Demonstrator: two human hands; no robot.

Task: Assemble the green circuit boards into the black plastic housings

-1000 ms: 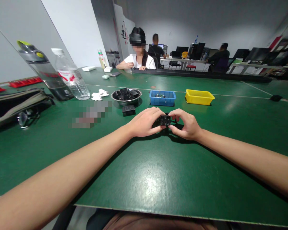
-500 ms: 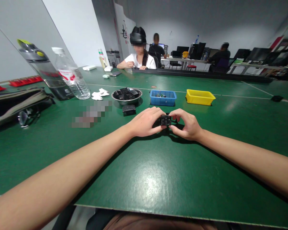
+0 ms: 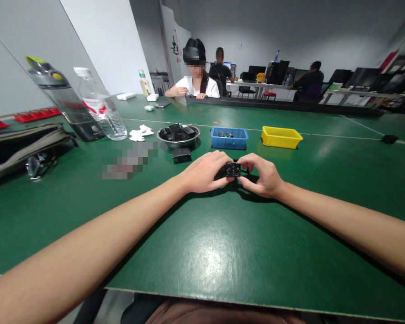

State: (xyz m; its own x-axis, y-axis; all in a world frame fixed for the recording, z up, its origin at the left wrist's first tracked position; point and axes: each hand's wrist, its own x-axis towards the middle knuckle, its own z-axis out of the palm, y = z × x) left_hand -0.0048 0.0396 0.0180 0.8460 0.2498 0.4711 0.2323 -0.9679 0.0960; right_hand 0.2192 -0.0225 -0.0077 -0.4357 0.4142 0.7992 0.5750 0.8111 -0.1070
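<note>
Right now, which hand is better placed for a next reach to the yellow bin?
Probably the right hand: it's nearer the yellow bin. The left hand sits farther left; both hands hold the black part, so neither is free.

Green is being seen on the tabletop (image 3: 216,243) around the silver bowl (image 3: 178,145), and black on the parts (image 3: 178,133) inside it. Black with pale flecks is being shown by the small block (image 3: 233,169) to the bowl's near right, blue by the first bin (image 3: 228,143) rightward, yellow by the second bin (image 3: 281,141).
</note>
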